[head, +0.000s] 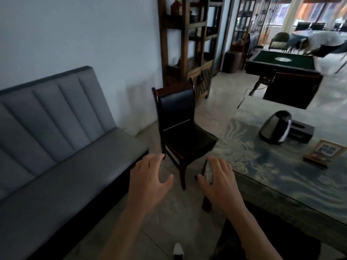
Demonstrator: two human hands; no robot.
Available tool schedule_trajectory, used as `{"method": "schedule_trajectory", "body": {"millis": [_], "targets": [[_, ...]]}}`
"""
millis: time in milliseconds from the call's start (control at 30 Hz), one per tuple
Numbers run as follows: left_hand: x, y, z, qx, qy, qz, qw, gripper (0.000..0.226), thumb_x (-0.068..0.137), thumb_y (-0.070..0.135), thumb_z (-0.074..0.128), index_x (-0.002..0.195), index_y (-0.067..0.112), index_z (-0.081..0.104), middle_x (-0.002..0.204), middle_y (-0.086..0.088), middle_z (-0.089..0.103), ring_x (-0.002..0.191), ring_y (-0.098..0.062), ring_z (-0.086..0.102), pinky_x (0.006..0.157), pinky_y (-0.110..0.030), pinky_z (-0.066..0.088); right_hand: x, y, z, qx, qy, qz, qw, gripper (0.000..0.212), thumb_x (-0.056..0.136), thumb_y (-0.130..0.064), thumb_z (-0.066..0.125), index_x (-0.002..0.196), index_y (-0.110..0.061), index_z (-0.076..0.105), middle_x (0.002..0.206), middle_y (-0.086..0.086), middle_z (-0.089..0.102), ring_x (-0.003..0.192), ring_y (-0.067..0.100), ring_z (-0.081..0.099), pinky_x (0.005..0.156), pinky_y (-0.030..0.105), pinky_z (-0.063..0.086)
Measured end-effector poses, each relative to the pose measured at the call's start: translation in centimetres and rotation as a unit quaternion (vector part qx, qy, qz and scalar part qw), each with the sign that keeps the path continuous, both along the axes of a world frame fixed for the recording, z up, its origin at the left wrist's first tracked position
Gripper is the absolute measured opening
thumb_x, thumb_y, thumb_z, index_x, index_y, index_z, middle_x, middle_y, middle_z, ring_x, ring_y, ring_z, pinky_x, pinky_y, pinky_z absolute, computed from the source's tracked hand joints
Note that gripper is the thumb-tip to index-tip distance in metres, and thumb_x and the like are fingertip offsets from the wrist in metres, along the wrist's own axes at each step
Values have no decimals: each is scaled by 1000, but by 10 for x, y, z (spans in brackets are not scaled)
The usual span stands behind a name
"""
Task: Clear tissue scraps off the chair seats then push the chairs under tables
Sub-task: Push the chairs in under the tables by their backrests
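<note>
A dark wooden chair (180,124) with a black padded seat and back stands ahead of me, its seat corner touching the edge of the patterned table (266,171) on the right. I see no tissue scraps on its seat. My left hand (150,181) hovers in front of the chair with fingers spread, holding nothing. My right hand (219,179) is beside the table's near corner, fingers apart, also empty. A second dark chair (293,91) stands at the table's far side.
A grey sofa (62,147) runs along the wall on the left. On the table sit a kettle (276,128), a tissue box (302,133) and a framed picture (324,153). A green game table (283,62), shelves (187,44) and a bending person (324,42) are farther back.
</note>
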State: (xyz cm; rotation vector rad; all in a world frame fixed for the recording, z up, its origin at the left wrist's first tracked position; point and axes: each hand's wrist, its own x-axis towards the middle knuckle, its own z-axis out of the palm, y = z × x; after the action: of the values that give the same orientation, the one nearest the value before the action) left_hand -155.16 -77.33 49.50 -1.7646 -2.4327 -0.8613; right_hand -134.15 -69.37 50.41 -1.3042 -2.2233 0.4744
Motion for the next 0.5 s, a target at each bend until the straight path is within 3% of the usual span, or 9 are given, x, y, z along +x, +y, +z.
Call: {"method": "schedule_trajectory", "body": {"millis": [300, 500], "targets": [[-117, 126, -5, -26, 21, 37, 999, 63, 78, 59, 52, 134, 33, 42, 136, 2, 49, 123, -24, 49, 99, -44, 44, -116, 143, -20, -48, 15, 41, 998, 65, 90, -42, 62, 147, -27, 35, 146, -7, 35, 134, 16, 31, 109, 34, 29], [-185, 197, 7, -20, 6, 52, 998, 64, 83, 58, 52, 140, 33, 40, 143, 1, 45, 133, -22, 42, 105, -46, 42, -185, 224, -7, -48, 11, 56, 997, 64, 91, -42, 61, 147, -28, 33, 149, -9, 32, 134, 14, 26, 110, 33, 28]]}}
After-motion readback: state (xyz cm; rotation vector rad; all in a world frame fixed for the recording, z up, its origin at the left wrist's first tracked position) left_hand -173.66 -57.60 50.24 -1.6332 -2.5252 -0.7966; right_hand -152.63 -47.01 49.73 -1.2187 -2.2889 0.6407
